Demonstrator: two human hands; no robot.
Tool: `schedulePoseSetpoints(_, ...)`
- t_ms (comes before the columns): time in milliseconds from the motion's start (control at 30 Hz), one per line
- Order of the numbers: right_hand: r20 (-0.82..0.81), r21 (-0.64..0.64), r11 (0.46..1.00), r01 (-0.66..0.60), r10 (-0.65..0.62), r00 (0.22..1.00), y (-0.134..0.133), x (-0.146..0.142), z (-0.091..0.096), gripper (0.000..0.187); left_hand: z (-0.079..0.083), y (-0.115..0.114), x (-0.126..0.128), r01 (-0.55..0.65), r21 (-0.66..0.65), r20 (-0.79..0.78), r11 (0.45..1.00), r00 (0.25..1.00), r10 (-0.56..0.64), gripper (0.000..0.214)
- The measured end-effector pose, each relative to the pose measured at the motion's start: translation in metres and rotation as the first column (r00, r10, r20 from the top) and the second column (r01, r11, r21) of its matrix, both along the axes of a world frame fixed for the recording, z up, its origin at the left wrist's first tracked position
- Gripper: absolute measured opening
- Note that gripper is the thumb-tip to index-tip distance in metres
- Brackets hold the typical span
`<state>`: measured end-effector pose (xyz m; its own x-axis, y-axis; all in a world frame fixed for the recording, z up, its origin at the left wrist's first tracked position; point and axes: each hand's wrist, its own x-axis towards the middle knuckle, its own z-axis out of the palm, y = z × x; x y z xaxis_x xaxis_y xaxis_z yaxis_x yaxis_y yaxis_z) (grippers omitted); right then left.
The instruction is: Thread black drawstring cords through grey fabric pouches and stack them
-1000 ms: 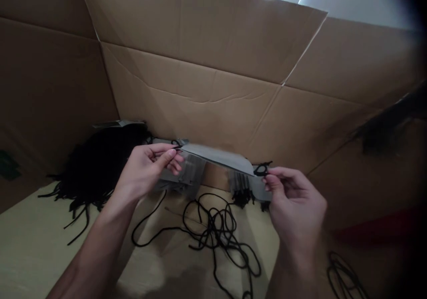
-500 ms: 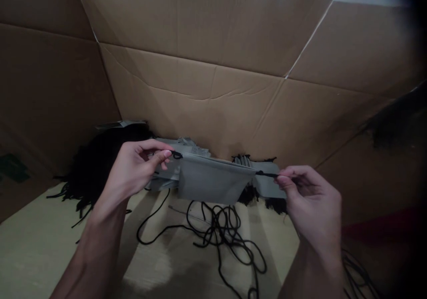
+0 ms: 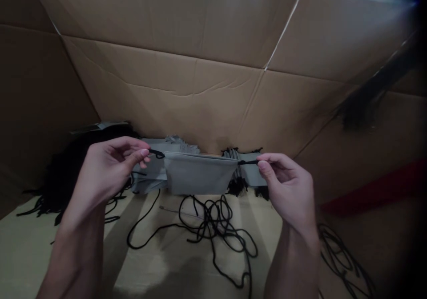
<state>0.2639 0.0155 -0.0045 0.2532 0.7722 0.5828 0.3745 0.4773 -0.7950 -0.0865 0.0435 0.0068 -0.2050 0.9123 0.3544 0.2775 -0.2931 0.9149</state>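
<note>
A small grey fabric pouch [image 3: 199, 178] hangs in the air between my hands, its mouth edge level. My left hand [image 3: 108, 170] pinches the black drawstring end [image 3: 156, 153] at the pouch's left corner. My right hand [image 3: 287, 187] pinches the black drawstring end [image 3: 247, 162] at its right corner. Both cords look taut. Below the pouch a tangle of loose black cord [image 3: 213, 228] lies on the cardboard floor.
Cardboard walls [image 3: 187, 76] rise close behind and to both sides. Stacks of grey pouches [image 3: 150, 174] lie behind the held one, more at the right [image 3: 248, 174]. A heap of black cords [image 3: 63, 170] sits at the left; more cord [image 3: 340, 254] lies at the lower right.
The pouch turned from edge-on to hanging flat and facing me. My hands pulled the cord ends apart and then shifted left in the view, as the camera swung right.
</note>
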Motion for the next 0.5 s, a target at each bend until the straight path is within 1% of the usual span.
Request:
schedulePoseSetpoints(200, 0.035, -0.005, 1.0, -0.02, 0.02, 0.999, -0.0006, -0.002, 0.0038, 0.007, -0.0037, 0.0046, -0.0051, -0.039, 0.041, -0.101, 0.998, 0.994, 0.043, 0.02)
schedulePoseSetpoints(333, -0.013, -0.022, 0.999, -0.037, 0.037, 0.999, -0.0003, -0.003, 0.0038, 0.007, -0.0031, 0.0052, -0.004, -0.079, 0.061, -0.092, 0.995, 0.992, 0.084, 0.018)
schedulePoseSetpoints(500, -0.003, -0.024, 0.999, -0.027, 0.027, 1.0, 0.0, -0.0013, 0.003, 0.006, -0.0032, 0.0052, -0.0034, -0.118, 0.054, -0.053, 0.992, 0.991, 0.121, 0.018)
